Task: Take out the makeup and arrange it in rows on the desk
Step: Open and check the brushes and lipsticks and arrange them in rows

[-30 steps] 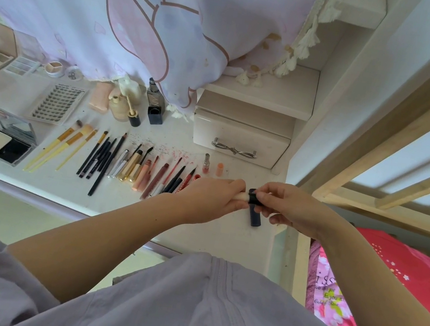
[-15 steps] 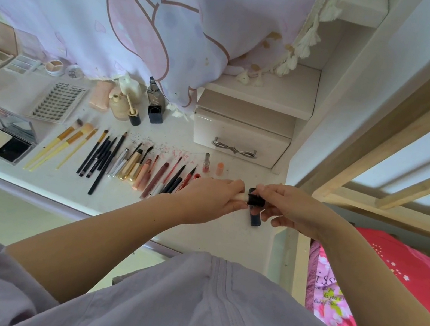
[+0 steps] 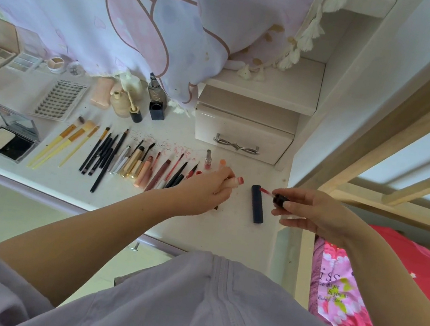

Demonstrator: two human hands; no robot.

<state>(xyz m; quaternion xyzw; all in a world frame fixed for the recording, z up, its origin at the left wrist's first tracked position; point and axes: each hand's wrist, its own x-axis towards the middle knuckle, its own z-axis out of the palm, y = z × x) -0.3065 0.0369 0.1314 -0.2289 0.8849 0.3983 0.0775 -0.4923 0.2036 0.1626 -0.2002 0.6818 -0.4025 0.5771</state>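
My left hand (image 3: 208,187) grips a pale lip-gloss tube (image 3: 235,181) with its reddish open end pointing right. My right hand (image 3: 304,211) pinches the tube's black cap (image 3: 278,199), whose red-tipped wand (image 3: 265,191) sticks out to the left. Between the hands a dark navy tube (image 3: 257,204) lies on the white desk (image 3: 238,233). Left of my left hand runs a row of lip products and pencils (image 3: 160,170), black brushes (image 3: 105,153) and yellow-handled brushes (image 3: 68,142). A small clear bottle (image 3: 208,159) and an orange stick (image 3: 222,163) stand behind my left hand.
A powder compact (image 3: 12,138), a lash tray (image 3: 59,99), palettes (image 3: 1,50) and bottles (image 3: 138,100) fill the desk's left and back. A small drawer (image 3: 241,136) sits at the back right. A printed curtain (image 3: 120,8) hangs above. A wooden bed frame (image 3: 379,169) and red bedding (image 3: 388,279) are to the right.
The hands have drawn apart: the right one has pulled the black cap with its wand out of the tube held by the left. The dark tube on the desk now shows fully.
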